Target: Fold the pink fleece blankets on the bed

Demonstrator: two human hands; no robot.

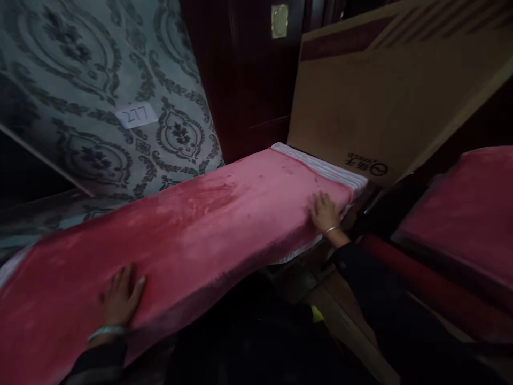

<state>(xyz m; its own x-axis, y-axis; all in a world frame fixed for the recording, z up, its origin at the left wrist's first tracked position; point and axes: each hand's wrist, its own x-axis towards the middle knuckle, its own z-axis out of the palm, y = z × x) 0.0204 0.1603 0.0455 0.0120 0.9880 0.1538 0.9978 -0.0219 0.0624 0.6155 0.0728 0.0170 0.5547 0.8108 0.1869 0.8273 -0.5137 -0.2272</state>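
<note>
A long padded piece covered in pink velvety cloth (208,214) stretches from the lower left to the centre right. A strip of white and grey striped fabric (324,168) edges its far right end. My left hand (120,299) lies on the pink cloth near its front edge at the lower left, fingers spread and holding nothing. Near the right end, my right hand (324,213) rests on the same cloth with its fingers apart. Darker patches mark the cloth's surface between the hands.
Behind stands a patterned grey panel (180,133) with a paper label (137,115) reading 277. A large cardboard sheet (380,101) leans at the back right. Another pink padded piece (468,214) and a red roll (433,283) lie at the right.
</note>
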